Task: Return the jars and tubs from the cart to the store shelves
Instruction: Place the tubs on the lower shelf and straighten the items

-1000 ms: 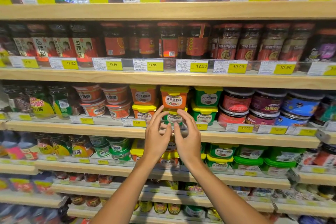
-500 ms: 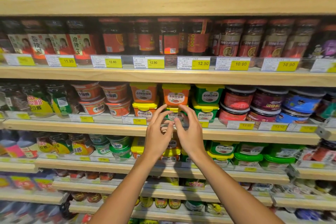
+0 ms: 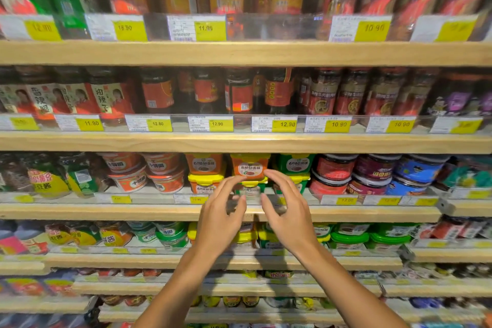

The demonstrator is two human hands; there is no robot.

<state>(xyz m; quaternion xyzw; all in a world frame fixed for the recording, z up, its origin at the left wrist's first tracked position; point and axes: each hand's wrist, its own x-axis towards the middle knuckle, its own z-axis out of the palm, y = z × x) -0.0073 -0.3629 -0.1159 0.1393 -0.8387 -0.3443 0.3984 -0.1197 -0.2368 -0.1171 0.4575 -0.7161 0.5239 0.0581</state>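
1. Left of centre, my left hand [image 3: 221,217] hangs in front of the tub shelf [image 3: 106,212], fingers loosely curved toward the middle, nothing in its grasp. Its fingertips look just clear of the small tub [image 3: 251,190], though blur makes contact hard to rule out.

2. Between my hands, far from me past the clear price rail [image 3: 346,198], sits that yellow-lidded tub at the bottom of its stack, upright, with an orange tub [image 3: 249,166] resting on top. It lies straight ahead of my fingers and a little above my palms.

3. Right of centre, my right hand [image 3: 288,218] mirrors the other: fingers spread and arched, thumb low, holding nothing. Both hands stand about equally near the tub, one on each side.

4. Against half a second ago, my hands have drawn apart and pulled a little toward me; then the fingertips nearly met over the tub's front, now a gap shows the tub between them. The view has also closed in and tipped up on the shelves.

5. My reading: the tub is placed and my hands are letting go; the cart, out of view, comes next.
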